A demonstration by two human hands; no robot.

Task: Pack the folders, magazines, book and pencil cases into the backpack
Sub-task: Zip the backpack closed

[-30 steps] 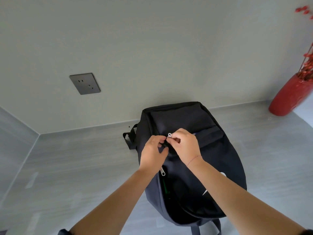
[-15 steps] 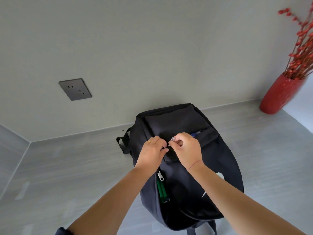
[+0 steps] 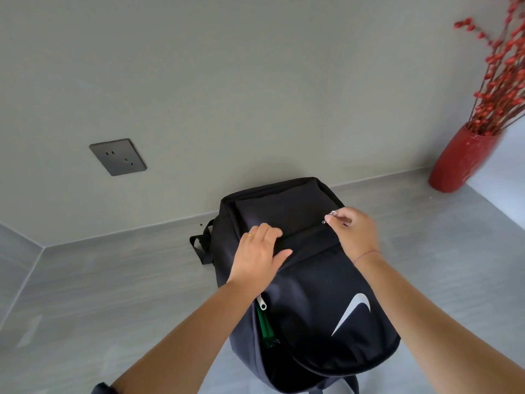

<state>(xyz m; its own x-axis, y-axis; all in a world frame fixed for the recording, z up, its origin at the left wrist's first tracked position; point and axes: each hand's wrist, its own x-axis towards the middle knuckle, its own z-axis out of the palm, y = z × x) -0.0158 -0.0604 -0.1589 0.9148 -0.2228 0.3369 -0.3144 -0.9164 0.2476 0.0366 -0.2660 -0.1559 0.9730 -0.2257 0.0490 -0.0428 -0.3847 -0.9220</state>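
A black backpack point(image 3: 318, 297) with a white swoosh stands on the grey counter, its top towards the wall. My left hand point(image 3: 258, 255) lies flat on its front flap with fingers spread, pressing the fabric. My right hand point(image 3: 353, 230) pinches a silver zipper pull point(image 3: 333, 213) at the right end of the upper front pocket zip, which looks shut along its length. The main compartment's zip gapes on the left side, where a second silver pull point(image 3: 262, 303) hangs and a green folder edge point(image 3: 265, 328) shows inside. Other contents are hidden.
A red vase point(image 3: 460, 163) with red berry branches stands at the back right corner of the grey counter point(image 3: 113, 280). A dark wall socket point(image 3: 118, 156) sits on the wall at left. The backpack's carry strap point(image 3: 200, 245) sticks out to its left.
My right hand has drawn the silver zipper pull to the right across the front pocket. My left hand has opened from a pinch to a flat press on the flap. The camera tilted upward.
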